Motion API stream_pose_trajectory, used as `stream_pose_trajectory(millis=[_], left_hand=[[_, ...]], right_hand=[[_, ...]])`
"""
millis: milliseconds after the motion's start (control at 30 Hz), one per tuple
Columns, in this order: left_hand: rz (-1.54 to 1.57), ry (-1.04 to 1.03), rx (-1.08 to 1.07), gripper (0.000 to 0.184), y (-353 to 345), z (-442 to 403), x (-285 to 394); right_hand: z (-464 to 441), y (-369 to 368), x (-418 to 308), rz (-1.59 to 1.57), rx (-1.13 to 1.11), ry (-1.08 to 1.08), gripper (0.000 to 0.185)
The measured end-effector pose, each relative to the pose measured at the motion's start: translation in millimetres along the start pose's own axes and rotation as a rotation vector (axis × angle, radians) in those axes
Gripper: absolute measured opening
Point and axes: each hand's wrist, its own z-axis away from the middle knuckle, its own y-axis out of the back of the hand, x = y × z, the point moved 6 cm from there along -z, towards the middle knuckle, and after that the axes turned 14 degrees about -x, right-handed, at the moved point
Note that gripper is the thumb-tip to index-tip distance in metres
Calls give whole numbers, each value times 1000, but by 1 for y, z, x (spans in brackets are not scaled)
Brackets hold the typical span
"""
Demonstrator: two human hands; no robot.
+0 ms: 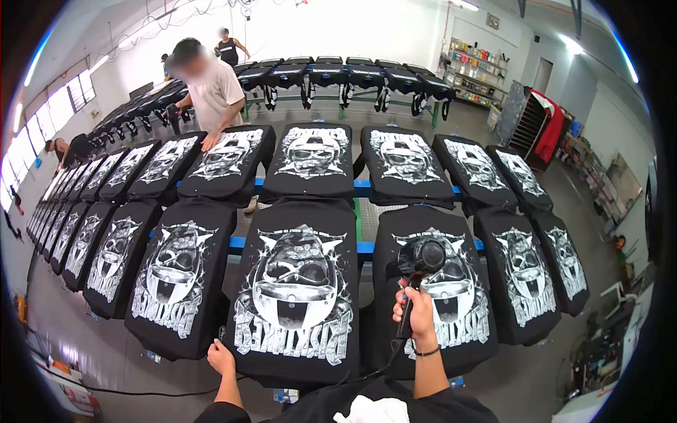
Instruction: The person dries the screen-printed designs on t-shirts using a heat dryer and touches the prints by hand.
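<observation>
A black hair dryer (421,256) is in my right hand (421,314), its fingers wrapped round the handle. The dryer's round body is above a black shirt (395,321) with a white skull print, laid over a flat board. My left hand (221,357) is low at the lower left edge of the neighbouring printed shirt (296,211), near its corner. Its fingers are curled together; whether they pinch the cloth or a cord is too small to make out. A black cord runs down from the dryer's handle.
Rows of printed black shirts (317,185) on boards stretch left and right along blue rails. Across the row a person (211,92) leans with one hand on a shirt. More people stand farther back. Shelves (479,70) and a rack (518,127) are at the right.
</observation>
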Motion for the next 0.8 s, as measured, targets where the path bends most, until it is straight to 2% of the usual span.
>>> stream_pose_trajectory(millis=[133, 167, 300, 367, 433, 533, 567, 600, 633, 667, 733, 800], left_hand=[[-21, 7, 14, 43, -1, -2, -2], [-23, 12, -1, 43, 0, 0, 0], [11, -3, 28, 43, 0, -2, -4], [8, -21, 39, 43, -1, -1, -4], [-3, -3, 11, 43, 1, 2, -2], [-9, 6, -3, 43, 1, 0, 1], [-3, 3, 7, 43, 2, 1, 1], [4, 0, 16, 43, 3, 2, 3], [5, -1, 14, 43, 3, 1, 3], [12, 2, 1, 43, 3, 0, 3], [22, 11, -15, 42, 0, 0, 0], [22, -14, 7, 42, 0, -2, -1]], right_hand=[[2, -30, 22, -31, -142, -127, 24], [4, -47, 27, -34, -186, -172, 19], [8, -100, 73, 68, -495, -436, 19], [15, -121, 99, -26, -697, -616, 21], [24, -145, 101, -73, -758, -680, 17], [23, -139, 101, -14, -781, -682, 14], [19, -131, 95, -31, -707, -637, 15], [11, -122, 82, 99, -672, -541, 16], [3, -111, 74, 153, -498, -444, 16], [-4, -100, 62, 192, -473, -354, 15], [-16, -80, 42, 172, -195, -188, 14], [-26, -57, 33, 52, -55, -102, 17]])
